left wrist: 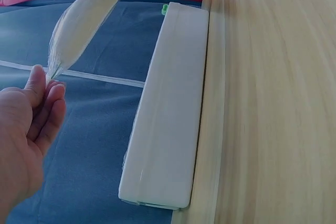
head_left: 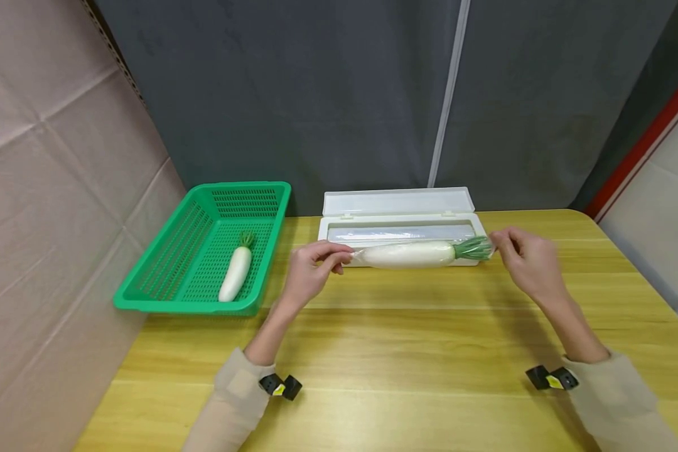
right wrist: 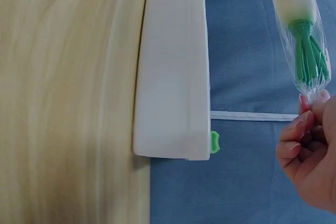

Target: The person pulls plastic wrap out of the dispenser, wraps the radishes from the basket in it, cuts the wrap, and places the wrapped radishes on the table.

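Note:
A white radish with green leaf stalks is wrapped in clear plastic film and held up level between both hands. My left hand pinches the twisted film at the root end, thumb against fingers; the left wrist view shows that hand close up. At the leafy end, my right hand pinches the gathered film, also seen in the right wrist view as a hand with curled fingers. Just behind the radish, a white film dispenser box stands with its lid raised.
To the left is a green plastic basket with a smaller white radish lying inside. The wooden table reaches a dark grey curtain at the back. A pale cloth wall borders the left side.

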A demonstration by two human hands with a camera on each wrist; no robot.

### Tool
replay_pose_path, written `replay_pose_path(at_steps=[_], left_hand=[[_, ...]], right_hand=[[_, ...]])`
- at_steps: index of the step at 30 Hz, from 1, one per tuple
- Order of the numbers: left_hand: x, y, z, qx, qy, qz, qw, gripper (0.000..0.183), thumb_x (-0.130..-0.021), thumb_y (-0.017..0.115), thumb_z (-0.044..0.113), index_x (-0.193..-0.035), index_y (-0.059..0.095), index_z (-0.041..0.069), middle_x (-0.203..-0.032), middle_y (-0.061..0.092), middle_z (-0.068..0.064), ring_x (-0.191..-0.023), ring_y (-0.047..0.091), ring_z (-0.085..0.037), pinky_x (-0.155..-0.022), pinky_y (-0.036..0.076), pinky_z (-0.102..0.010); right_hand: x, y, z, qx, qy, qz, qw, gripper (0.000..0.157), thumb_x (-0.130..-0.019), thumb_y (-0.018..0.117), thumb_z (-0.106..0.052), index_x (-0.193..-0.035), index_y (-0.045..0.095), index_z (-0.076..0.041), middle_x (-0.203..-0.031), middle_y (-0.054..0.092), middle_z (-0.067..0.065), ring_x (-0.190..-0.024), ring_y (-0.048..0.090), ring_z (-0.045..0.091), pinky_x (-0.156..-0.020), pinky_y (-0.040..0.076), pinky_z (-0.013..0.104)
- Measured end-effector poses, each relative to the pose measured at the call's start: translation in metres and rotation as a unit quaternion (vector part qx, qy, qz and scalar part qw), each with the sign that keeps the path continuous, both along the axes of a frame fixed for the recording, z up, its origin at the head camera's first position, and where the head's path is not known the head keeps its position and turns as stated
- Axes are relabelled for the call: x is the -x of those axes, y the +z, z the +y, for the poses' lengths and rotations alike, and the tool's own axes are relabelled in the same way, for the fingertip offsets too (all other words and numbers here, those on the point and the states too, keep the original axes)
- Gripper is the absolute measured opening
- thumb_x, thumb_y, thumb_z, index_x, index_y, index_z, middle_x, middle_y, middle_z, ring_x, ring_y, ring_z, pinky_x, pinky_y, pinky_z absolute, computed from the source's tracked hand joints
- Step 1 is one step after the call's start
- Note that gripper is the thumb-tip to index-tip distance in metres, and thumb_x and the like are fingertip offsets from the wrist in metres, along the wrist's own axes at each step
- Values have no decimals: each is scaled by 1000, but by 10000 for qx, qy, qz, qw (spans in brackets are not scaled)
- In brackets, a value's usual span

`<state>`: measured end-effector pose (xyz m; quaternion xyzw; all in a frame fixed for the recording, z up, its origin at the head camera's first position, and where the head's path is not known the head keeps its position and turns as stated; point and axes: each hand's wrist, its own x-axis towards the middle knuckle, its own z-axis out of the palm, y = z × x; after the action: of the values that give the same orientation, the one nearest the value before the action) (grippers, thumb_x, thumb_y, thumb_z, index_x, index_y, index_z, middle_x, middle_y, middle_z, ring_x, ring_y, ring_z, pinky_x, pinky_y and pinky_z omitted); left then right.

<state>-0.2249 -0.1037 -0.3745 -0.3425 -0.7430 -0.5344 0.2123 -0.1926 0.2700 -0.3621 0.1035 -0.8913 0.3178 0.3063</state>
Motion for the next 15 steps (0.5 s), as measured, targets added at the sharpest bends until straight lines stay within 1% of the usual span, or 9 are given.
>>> replay_pose_path(at_steps=[3,7,9,11,13,15], left_hand=[[-2,2,1,16,-64,206,9998,8,-90,72,-4,-94,78,-2,-78,74,-9,-57,65,-16,-56,56,-26],[-2,3,2,57,-94,450,9989,8,-89,72,-5,-94,78,-3,-77,74,-10,-55,65,-15,-55,56,-25],[-2,3,2,91,-70,558,9984,9,-87,73,-7,-93,78,-4,-79,74,-10,-56,65,-15,-56,56,-24],[-1,3,2,127,-58,686,9975,9,-86,74,-9,-93,78,-4,-79,74,-10,-57,66,-16,-56,56,-24],[-1,3,1,162,-43,770,9969,11,-83,75,-11,-92,78,-5,-80,74,-11,-59,67,-17,-57,56,-24],[0,2,1,204,-38,833,9963,13,-81,77,-12,-92,78,-5,-80,74,-11,-60,68,-18,-58,56,-24]], right_hand=[[1,-2,2,-138,56,-417,9990,36,-107,52,-21,-79,63,-2,-57,44,1,-48,35,8,-49,27,25],[4,-2,3,-352,99,-666,9971,38,-109,46,-20,-82,63,0,-60,49,1,-49,35,9,-49,28,27],[4,-2,2,-368,117,-758,9964,40,-110,44,-22,-81,62,0,-59,48,0,-49,35,9,-49,29,28],[4,-1,2,-217,211,-895,9955,41,-110,44,-24,-80,61,0,-59,49,1,-48,36,11,-48,30,28],[3,-1,2,71,323,-1023,9942,42,-109,46,-27,-78,58,-2,-58,48,3,-46,38,12,-46,31,27],[2,0,2,395,435,-1168,9914,40,-108,49,-28,-80,57,-1,-60,51,6,-46,43,13,-44,34,26]])
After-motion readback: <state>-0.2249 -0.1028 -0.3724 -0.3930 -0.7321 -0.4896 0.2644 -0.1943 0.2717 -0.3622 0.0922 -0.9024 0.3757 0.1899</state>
